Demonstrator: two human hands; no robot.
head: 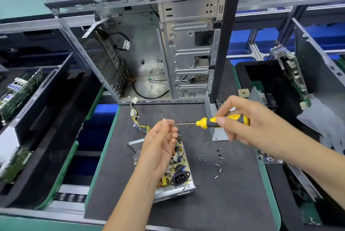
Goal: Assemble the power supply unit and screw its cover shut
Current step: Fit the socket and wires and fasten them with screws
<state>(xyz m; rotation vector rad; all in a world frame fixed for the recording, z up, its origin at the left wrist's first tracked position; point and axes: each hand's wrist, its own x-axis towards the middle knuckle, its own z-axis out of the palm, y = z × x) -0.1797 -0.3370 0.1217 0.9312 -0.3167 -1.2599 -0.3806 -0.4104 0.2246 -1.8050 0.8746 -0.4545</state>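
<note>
The open power supply unit [179,172] lies on the dark mat [233,193], circuit board and black mains socket showing, its wire bundle [135,118] trailing toward the case. My right hand [240,118] grips a yellow and black screwdriver [220,121] held level above the unit. My left hand [160,148] hovers over the board, fingertips pinching at the screwdriver's tip; whether a screw sits there is too small to tell. The metal cover [213,120] stands upright behind the screwdriver. Several loose screws [217,161] lie scattered on the mat right of the unit.
An open computer case [149,44] stands at the back of the mat. Black foam trays with circuit boards flank the mat, one on the left [43,122] and one on the right [291,85]. A bag of small parts [268,158] lies at the mat's right edge.
</note>
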